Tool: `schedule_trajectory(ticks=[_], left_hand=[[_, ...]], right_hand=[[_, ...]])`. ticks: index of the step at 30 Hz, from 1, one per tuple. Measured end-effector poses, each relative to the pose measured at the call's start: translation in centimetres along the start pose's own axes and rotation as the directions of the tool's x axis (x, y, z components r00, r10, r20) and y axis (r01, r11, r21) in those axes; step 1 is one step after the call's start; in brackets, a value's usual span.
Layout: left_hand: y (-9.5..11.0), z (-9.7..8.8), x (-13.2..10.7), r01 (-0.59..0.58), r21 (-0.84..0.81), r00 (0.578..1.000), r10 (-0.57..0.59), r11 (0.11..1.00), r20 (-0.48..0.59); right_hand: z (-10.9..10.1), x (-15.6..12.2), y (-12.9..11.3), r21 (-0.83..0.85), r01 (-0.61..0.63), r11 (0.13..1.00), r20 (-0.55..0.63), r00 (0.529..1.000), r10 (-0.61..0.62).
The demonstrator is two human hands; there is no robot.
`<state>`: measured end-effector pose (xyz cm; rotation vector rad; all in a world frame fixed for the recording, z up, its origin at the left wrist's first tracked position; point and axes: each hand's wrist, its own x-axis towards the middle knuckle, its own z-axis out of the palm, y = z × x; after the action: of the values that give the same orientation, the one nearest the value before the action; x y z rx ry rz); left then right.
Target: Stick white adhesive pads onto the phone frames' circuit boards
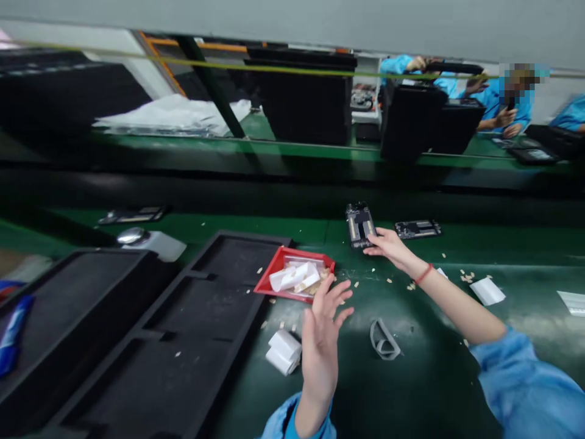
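Observation:
My right hand (390,249) grips the lower edge of a phone chassis (359,224), a thin dark slab with pale strips and exposed parts, tilted up over the green bench. Just right of it lies a similar phone chassis (418,229). My left hand (320,344) is raised with its fingers spread, holding nothing. It is in front of a red bin (262,285), which contains white paper pieces (295,276) and small tan bits. Below the bin, left of my left hand, is a folded white paper (283,352). A grey plastic tape-dispenser-like piece (384,339) lies between my arms.
Black compartment trays (192,341) fill the left side, with a blue marker-like object (14,335) on one. Behind them are a white object with a round metal top (153,241) and another dark slab (133,214). Small tan bits dot the green bench (439,329). Co-workers in blue sleeves (525,107) sit beyond.

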<state>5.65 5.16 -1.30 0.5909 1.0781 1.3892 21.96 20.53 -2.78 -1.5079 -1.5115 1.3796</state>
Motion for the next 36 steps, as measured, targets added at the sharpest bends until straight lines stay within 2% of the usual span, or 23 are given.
schedule_trajectory(ticks=[2,5,8,12,16,20,22,24,28,31,34,36], left_hand=[[0.4,-0.1,-0.5,0.012,0.000,1.000,-0.012,1.000,0.006],[1.0,-0.6,-0.8,0.018,0.009,0.999,-0.018,1.000,-0.027],[1.0,-1.0,-0.5,0.016,0.015,0.998,-0.015,1.000,-0.067],[0.0,-1.0,0.4,0.025,0.005,0.997,-0.024,1.000,-0.074],[-0.8,-1.2,1.1,0.022,-0.014,0.999,-0.022,1.000,-0.034],[-0.8,-1.8,1.3,-0.017,0.075,1.000,0.018,0.997,-0.015],[-0.8,-1.8,1.1,-0.026,0.109,1.000,0.027,0.994,-0.005],[-1.0,-1.3,0.9,-0.023,0.135,1.000,0.021,0.991,0.010],[-1.6,0.2,0.3,-0.087,0.103,0.996,0.083,0.991,0.039],[-1.3,0.7,-0.4,-0.109,0.157,0.993,0.114,0.982,-0.025],[-0.2,0.4,-1.3,-0.158,0.288,0.977,0.192,0.944,-0.093],[0.5,0.1,-1.8,-0.210,0.347,0.967,0.246,0.914,-0.061]], right_hand=[[-1.5,3.5,0.1,-0.148,0.011,0.989,-0.065,0.998,-0.021],[-5.1,5.5,0.9,-0.391,0.017,0.920,-0.136,0.988,-0.076],[-9.8,4.3,2.5,-0.592,0.015,0.806,-0.162,0.977,-0.137],[-14.9,2.1,4.6,-0.735,0.015,0.678,-0.141,0.975,-0.174],[-17.5,2.0,4.8,-0.790,0.027,0.612,-0.094,0.982,-0.165],[-18.7,2.2,3.2,-0.795,0.034,0.605,-0.084,0.982,-0.166],[-17.8,1.3,2.4,-0.782,0.060,0.620,-0.084,0.976,-0.202],[-15.4,-0.7,1.9,-0.753,0.118,0.647,-0.068,0.965,-0.255],[-6.7,-6.9,1.7,-0.648,0.288,0.705,0.018,0.931,-0.364],[-0.8,-11.5,1.5,-0.582,0.369,0.724,0.098,0.916,-0.389],[1.9,-13.5,0.5,-0.458,0.445,0.770,0.137,0.891,-0.433],[2.5,-13.6,-0.5,-0.357,0.512,0.781,0.076,0.850,-0.522]])
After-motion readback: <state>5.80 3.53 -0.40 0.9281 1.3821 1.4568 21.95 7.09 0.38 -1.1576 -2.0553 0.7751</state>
